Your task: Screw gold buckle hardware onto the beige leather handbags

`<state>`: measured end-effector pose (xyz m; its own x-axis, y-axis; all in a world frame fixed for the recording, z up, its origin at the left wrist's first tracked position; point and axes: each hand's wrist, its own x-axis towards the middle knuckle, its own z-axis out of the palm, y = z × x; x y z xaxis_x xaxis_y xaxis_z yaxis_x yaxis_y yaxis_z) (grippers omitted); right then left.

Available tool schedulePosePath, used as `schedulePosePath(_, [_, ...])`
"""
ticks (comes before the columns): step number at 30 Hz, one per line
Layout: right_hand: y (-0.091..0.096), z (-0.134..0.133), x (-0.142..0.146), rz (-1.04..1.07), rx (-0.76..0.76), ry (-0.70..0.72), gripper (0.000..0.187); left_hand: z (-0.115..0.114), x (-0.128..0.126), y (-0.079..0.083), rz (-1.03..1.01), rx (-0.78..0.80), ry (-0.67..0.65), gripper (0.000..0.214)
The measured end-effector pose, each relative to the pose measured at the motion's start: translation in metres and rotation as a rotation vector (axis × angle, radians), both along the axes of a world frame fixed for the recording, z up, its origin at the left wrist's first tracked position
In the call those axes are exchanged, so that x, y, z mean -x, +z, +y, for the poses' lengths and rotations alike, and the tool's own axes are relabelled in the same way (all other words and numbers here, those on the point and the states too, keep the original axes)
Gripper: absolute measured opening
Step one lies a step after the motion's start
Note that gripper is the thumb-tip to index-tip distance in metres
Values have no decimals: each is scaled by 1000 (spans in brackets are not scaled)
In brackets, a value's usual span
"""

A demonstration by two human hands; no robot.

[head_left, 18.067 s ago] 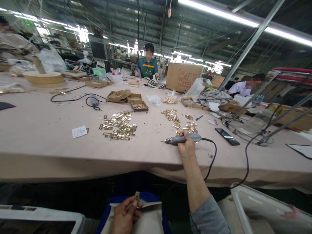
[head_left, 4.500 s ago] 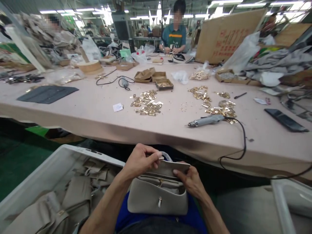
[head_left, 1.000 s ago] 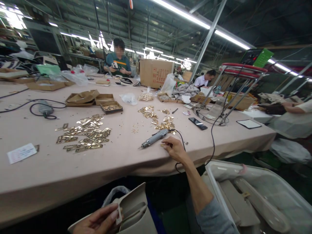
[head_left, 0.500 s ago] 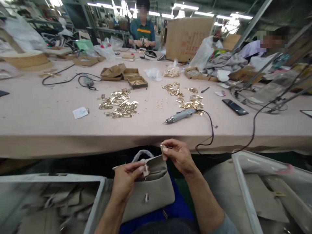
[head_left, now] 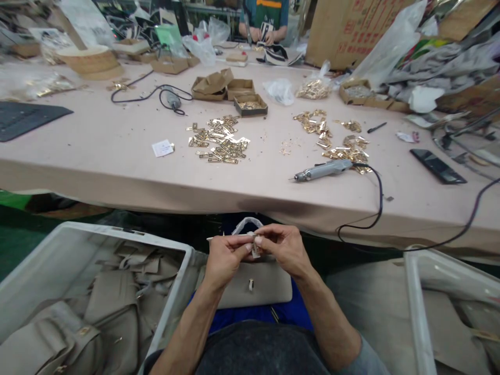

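Note:
A beige handbag (head_left: 273, 286) rests on my lap, over blue material, with a small metal turn-lock (head_left: 251, 285) on its front. Above the bag's opening, my left hand (head_left: 223, 261) and my right hand (head_left: 286, 249) meet fingertip to fingertip. Both pinch a small shiny metal plate (head_left: 255, 253), mostly covered by my fingers. Whether a second piece lies against it cannot be made out. Behind my fingers rises the bag's wrapped handle (head_left: 247, 223).
A grey electric screwdriver (head_left: 323, 170) lies on the table (head_left: 156, 179), its cord hanging over the edge. Gold plates (head_left: 222, 140) and other gold fittings (head_left: 347, 153) form piles. Bins of beige bags (head_left: 191, 252) (head_left: 410, 281) flank me. Across the table a person (head_left: 269, 21) works.
My hands have come together; before, they were apart, each pinching a small piece. The view has tilted down and turned left, showing more of the left bin.

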<state>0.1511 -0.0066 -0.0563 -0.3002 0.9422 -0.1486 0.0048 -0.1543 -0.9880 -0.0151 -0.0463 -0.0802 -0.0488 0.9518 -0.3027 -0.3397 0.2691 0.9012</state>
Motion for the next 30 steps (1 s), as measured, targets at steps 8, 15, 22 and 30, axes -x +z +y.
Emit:
schedulePosePath(8, [1,-7,9,-210,-164,-21,12,0,1,-1,27,-10,-36,32])
schedulePosePath(15, [-5,-7,9,-267,-119,-17,12,-4,1,-8,27,-1,-37,28])
schedulePosePath(22, [-10,-3,9,-248,-45,17,13,-5,2,-11,-8,28,-27,25])
schedulePosePath(30, [-8,-1,10,-304,-84,55,14,-5,-4,-10,-92,81,22,29])
